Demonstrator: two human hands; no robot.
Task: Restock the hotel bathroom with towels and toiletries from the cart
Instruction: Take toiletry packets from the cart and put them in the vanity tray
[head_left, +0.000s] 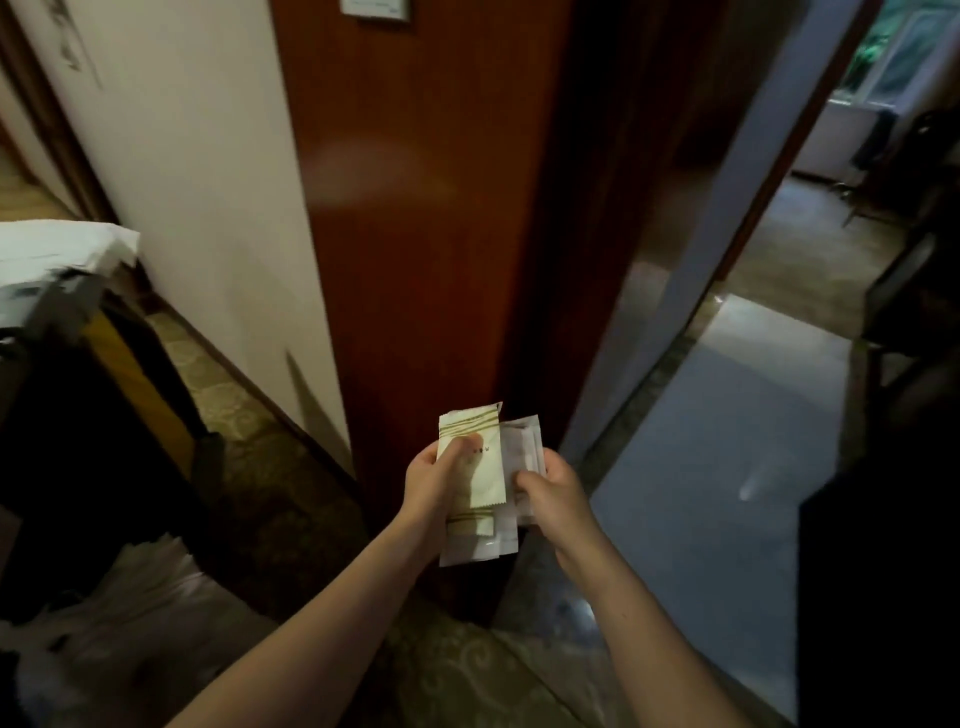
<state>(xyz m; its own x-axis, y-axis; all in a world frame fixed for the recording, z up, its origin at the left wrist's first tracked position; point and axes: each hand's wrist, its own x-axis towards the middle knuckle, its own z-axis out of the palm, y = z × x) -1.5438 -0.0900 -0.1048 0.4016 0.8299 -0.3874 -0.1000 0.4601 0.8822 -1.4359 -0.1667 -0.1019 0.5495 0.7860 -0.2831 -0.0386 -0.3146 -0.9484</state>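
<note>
Head view: both forearms enter from the lower edge and converge just below centre, at 6 o'clock. The left hand (428, 480) is turned palm-inward, its thumb pressed flat on the face of a cream sachet (480, 470) with gold bands, its fingers curled behind the stack. The right hand (553, 496) closes on the stack's right edge, fingers bent and clamped on the white packets (522, 449) layered behind the sachet. The toiletry stack is thus held between both hands, upright and slightly fanned, in front of the brown wooden door (415, 218). The count of packets cannot be determined; their print is too small to read, and the lower ends are partly covered by the left palm. At 9 o'clock the cart (57, 317) is cut off by the frame edge and blurred, with white linen (62, 244) on top. At 7 o'clock lies a pale crumpled bag (135, 597), its contents indistinct. At 3 o'clock a doorway opens onto a pale floor (737, 426). At 1 o'clock a window (906, 47) is partly visible.
</note>
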